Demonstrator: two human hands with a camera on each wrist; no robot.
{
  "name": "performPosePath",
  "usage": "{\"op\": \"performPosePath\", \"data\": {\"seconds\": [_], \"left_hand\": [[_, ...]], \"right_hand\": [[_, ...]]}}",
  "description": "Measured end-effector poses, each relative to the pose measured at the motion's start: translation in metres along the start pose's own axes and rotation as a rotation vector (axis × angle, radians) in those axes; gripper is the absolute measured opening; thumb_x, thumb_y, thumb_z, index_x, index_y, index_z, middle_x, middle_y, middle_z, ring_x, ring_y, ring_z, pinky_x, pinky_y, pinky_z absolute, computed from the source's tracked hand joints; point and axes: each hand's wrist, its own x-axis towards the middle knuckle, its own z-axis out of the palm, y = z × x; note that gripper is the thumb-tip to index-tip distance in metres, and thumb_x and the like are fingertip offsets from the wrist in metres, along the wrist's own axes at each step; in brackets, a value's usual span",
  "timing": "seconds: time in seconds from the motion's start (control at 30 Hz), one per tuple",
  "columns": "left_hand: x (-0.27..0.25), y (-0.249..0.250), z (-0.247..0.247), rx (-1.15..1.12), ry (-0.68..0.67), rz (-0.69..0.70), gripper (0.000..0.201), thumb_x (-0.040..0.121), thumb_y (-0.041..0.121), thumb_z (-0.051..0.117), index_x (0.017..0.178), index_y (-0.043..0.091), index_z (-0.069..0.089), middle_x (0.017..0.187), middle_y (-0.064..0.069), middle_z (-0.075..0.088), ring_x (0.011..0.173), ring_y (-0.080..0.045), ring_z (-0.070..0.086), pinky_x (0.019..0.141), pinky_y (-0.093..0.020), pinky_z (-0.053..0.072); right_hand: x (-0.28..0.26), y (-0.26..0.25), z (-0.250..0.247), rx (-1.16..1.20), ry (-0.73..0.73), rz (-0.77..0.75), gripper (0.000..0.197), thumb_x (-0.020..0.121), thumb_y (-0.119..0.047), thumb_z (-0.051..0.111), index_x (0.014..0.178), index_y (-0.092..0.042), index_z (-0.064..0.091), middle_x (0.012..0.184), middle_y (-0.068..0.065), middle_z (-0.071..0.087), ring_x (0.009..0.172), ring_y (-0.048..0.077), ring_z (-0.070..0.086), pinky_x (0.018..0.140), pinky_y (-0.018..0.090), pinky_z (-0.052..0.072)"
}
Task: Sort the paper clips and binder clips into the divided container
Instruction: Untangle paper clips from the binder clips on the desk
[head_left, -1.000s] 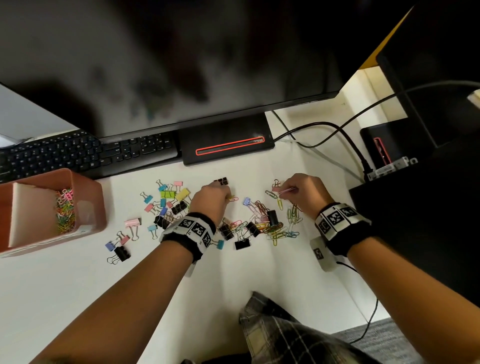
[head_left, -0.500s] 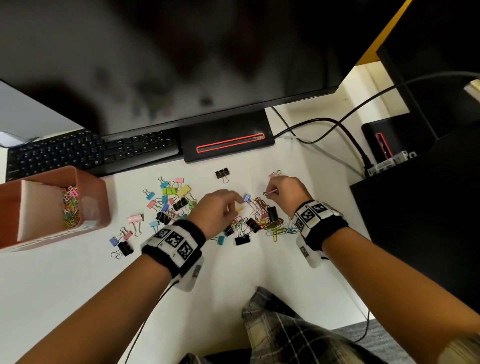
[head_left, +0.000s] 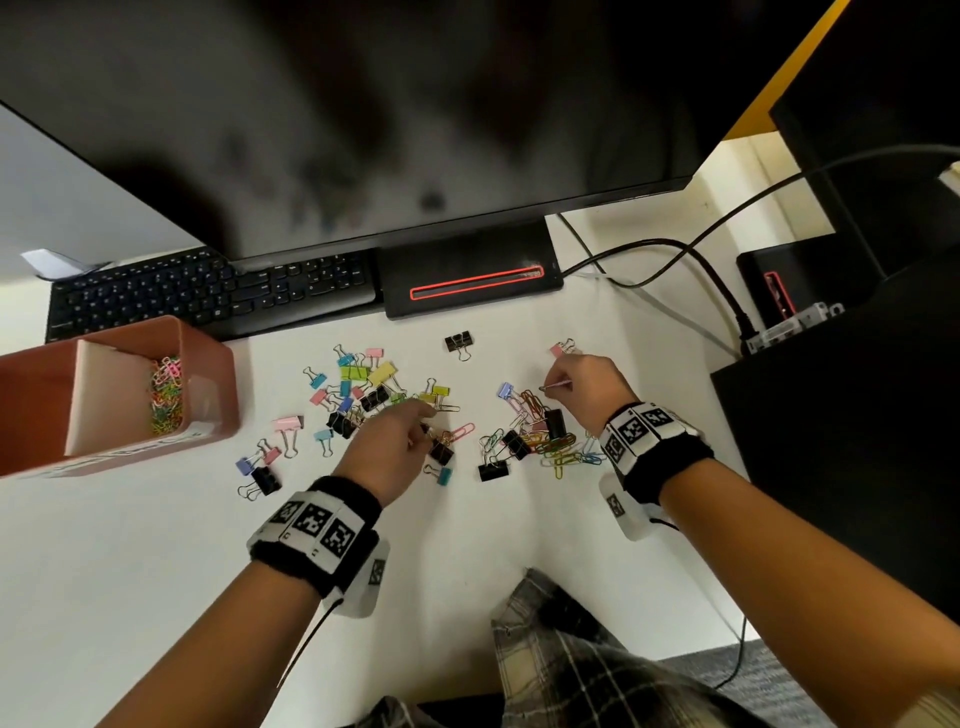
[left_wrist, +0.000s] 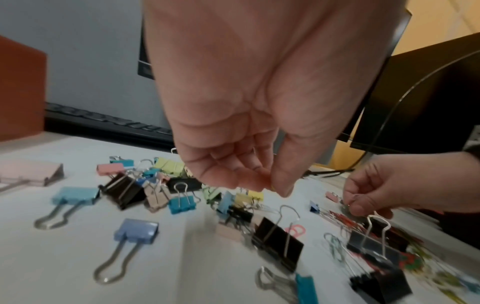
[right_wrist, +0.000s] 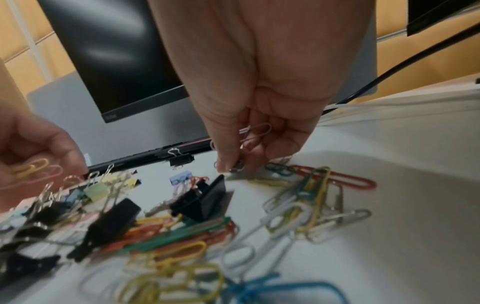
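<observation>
A reddish divided container (head_left: 218, 384) stands at the left; one compartment holds several colored paper clips (head_left: 166, 397). Colored and black binder clips (head_left: 374, 387) lie scattered mid-desk, and a heap of paper clips (head_left: 558, 449) mixed with black binder clips lies to the right. My left hand (head_left: 423, 415) hovers between the two groups and pinches yellow and pink paper clips (right_wrist: 33, 170) at its fingertips (left_wrist: 281, 188). My right hand (head_left: 545, 387) is over the heap's far edge and holds pinkish paper clips (right_wrist: 255, 131), its fingertips (right_wrist: 223, 166) down at the desk.
A monitor (head_left: 363, 130) with its base (head_left: 470, 283) and a keyboard (head_left: 208, 296) close off the back. Cables (head_left: 675, 249) and a black box (head_left: 841, 415) lie to the right. A lone black binder clip (head_left: 458, 343) sits near the base. A pink paper clip (head_left: 464, 431) lies beside my left hand.
My left hand has drawn back toward me and left from beside the lone black binder clip. My right hand has stayed over the heap's far edge with its clips.
</observation>
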Motion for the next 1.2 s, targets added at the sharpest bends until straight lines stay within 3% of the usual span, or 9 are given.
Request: {"op": "performPosePath", "data": {"seconds": [0.17,0.27,0.37,0.57,0.7,0.87,1.0,1.1,1.2], "left_hand": [[0.021,0.015,0.003,0.033,0.075,0.022,0.028,0.085,0.01,0.057,0.112,0.016,0.057,0.085,0.002,0.062,0.078,-0.013,0.055,0.069,-0.022,0.042],[0.034,0.026,0.021,0.277,0.001,0.07,0.029,0.087,0.015,0.055,0.115,0.015,0.058,0.096,-0.003,0.067,0.091,-0.023,0.06,0.082,-0.033,0.05],[0.042,0.028,0.031,0.524,-0.036,0.046,0.02,0.088,0.019,0.054,0.106,0.012,0.059,0.096,-0.007,0.067,0.087,-0.027,0.062,0.078,-0.034,0.052],[0.049,0.028,0.033,0.63,-0.106,0.048,0.015,0.087,0.017,0.056,0.1,0.013,0.064,0.1,-0.008,0.062,0.095,-0.027,0.057,0.081,-0.036,0.049],[0.049,0.029,0.033,0.637,-0.119,0.062,0.014,0.088,0.013,0.055,0.101,0.017,0.058,0.103,-0.005,0.058,0.1,-0.027,0.053,0.087,-0.04,0.043],[0.048,0.027,0.03,0.556,-0.149,0.1,0.016,0.091,0.013,0.046,0.105,0.018,0.053,0.101,-0.005,0.061,0.096,-0.025,0.055,0.089,-0.039,0.038],[0.048,0.026,0.023,0.363,-0.123,0.116,0.016,0.092,0.017,0.046,0.104,0.015,0.057,0.1,-0.008,0.064,0.093,-0.028,0.058,0.084,-0.037,0.046],[0.045,0.034,0.021,0.204,-0.111,0.125,0.018,0.09,0.019,0.053,0.106,0.013,0.059,0.099,-0.01,0.065,0.094,-0.029,0.058,0.081,-0.036,0.048],[0.045,0.043,0.028,0.248,-0.189,0.132,0.017,0.09,0.021,0.053,0.102,0.011,0.06,0.097,-0.01,0.065,0.092,-0.029,0.059,0.078,-0.032,0.045]], "right_hand": [[0.0,-0.013,0.005,-0.042,-0.078,-0.038,0.028,0.085,-0.017,0.063,0.112,-0.008,0.062,0.116,0.014,0.064,0.117,0.023,0.055,0.097,0.035,0.047],[-0.001,-0.02,0.013,-0.1,-0.101,-0.014,0.027,0.086,-0.019,0.062,0.11,-0.008,0.06,0.126,0.016,0.053,0.129,0.023,0.044,0.097,0.034,0.044],[-0.001,-0.025,0.018,-0.133,-0.116,0.005,0.034,0.082,-0.02,0.067,0.112,-0.006,0.057,0.134,0.016,0.044,0.135,0.024,0.036,0.1,0.035,0.042],[0.005,-0.025,0.016,-0.115,-0.141,0.026,0.027,0.08,-0.007,0.066,0.106,-0.006,0.06,0.108,0.014,0.064,0.106,0.028,0.059,0.087,0.04,0.052],[0.008,-0.029,0.01,-0.104,-0.198,0.065,0.017,0.081,-0.006,0.065,0.097,-0.001,0.066,0.103,0.017,0.068,0.111,0.031,0.057,0.08,0.042,0.056],[0.008,-0.026,0.009,-0.133,-0.197,0.041,0.02,0.083,-0.011,0.066,0.101,-0.003,0.065,0.109,0.016,0.066,0.119,0.029,0.053,0.088,0.04,0.052],[0.007,-0.017,0.01,-0.042,-0.162,0.049,0.02,0.08,-0.012,0.069,0.099,-0.009,0.064,0.1,0.011,0.067,0.111,0.026,0.059,0.09,0.037,0.052],[0.007,-0.013,0.006,-0.014,-0.138,0.054,0.029,0.078,-0.016,0.072,0.104,-0.009,0.065,0.11,0.013,0.066,0.113,0.023,0.057,0.093,0.033,0.049],[0.007,-0.01,0.002,0.017,-0.116,0.074,0.032,0.075,-0.02,0.075,0.103,-0.008,0.067,0.105,0.01,0.066,0.101,0.022,0.059,0.087,0.028,0.048]]}}
